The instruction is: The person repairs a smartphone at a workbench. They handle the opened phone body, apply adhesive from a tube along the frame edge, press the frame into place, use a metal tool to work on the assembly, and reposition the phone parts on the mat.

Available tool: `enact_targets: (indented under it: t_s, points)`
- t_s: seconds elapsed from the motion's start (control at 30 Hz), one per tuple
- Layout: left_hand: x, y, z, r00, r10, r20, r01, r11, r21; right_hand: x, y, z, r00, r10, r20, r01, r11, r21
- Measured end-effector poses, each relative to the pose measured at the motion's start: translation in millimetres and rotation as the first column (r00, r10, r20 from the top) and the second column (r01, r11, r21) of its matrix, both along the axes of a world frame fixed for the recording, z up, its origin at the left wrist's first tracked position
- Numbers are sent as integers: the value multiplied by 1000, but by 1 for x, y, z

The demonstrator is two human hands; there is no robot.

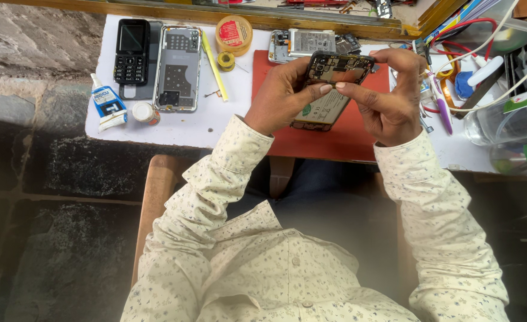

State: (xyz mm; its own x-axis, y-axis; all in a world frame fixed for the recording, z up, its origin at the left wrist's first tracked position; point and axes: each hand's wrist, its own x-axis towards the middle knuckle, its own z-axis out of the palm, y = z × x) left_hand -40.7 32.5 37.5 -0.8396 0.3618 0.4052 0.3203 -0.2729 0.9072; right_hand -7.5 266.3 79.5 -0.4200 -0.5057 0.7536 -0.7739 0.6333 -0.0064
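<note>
White work surface (204,128) carries a red mat (335,140), a black keypad phone (131,50), a clear phone back cover (178,68) and a glue tube (108,106). Above the mat, the left hand (281,95) and the right hand (391,95) both grip an opened phone (332,86), circuitry exposed. Left fingers wrap its near edge; right thumb and fingertips pinch its far end.

The opened black smartphone with its bare, dull metal-and-circuit inside (335,74) sits over a matt red rubbery mat (347,134) at the near edge of the smooth white painted bench (192,125). The black plastic keypad phone (131,52) near the far left corner has a glossy screen. The flowered cream shirt sleeves (215,179) look like soft cotton cloth.
</note>
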Motion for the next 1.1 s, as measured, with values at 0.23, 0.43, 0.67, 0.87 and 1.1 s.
enact_targets:
  t_s: [0.23, 0.43, 0.67, 0.87, 1.1]
  points:
    - [1, 0, 0, 1000, -29, -6, 29, 999, 24, 1, 5, 15, 998, 12, -54, -7, 994, 107]
    - [3, 0, 0, 1000, -22, -12, 22, 1000, 14, 1, 4, 26, 999, 38, -6, -37, 989, 142]
    - [7, 1, 4, 1000, 18, -25, -18, 1000, -12, 3, 7, 38, 999, 50, 1, -49, 969, 242]
    - [18, 0, 12, 995, 87, -58, -91, 993, -81, 16, 2, 56, 999, 48, 18, -51, 951, 306]
    - [25, 2, 19, 981, 155, -117, -168, 979, -114, 29, -13, 73, 995, -5, -102, 44, 922, 385]
